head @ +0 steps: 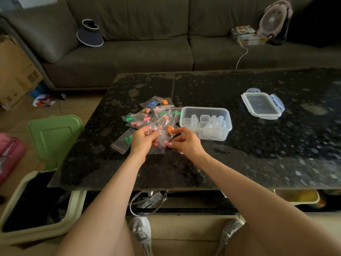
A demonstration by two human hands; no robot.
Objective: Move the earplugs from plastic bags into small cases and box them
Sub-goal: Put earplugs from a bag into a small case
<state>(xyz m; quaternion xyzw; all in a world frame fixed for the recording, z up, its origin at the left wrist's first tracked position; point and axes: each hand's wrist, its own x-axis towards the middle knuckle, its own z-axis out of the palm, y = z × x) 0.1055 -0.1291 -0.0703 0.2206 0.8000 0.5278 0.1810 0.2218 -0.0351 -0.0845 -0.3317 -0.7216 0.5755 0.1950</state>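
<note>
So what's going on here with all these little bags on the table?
A seated person is working at the dark speckled table. Their left hand and right hand both pinch one small clear plastic bag, at the near edge of a pile of similar bags of coloured foam earplugs. Beside the pile, an open clear rectangular plastic box holds small clear cases; whether any is filled I cannot tell. Its clear clip-on lid lies apart, to the right.

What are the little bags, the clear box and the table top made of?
The little bags: thin clear plastic film, crinkly and shiny, earplugs showing through. The clear box: stiffer, slightly cloudy plastic holding its shape. The table top: probably polished stone or glass, dark, speckled, glossy reflections.
</note>
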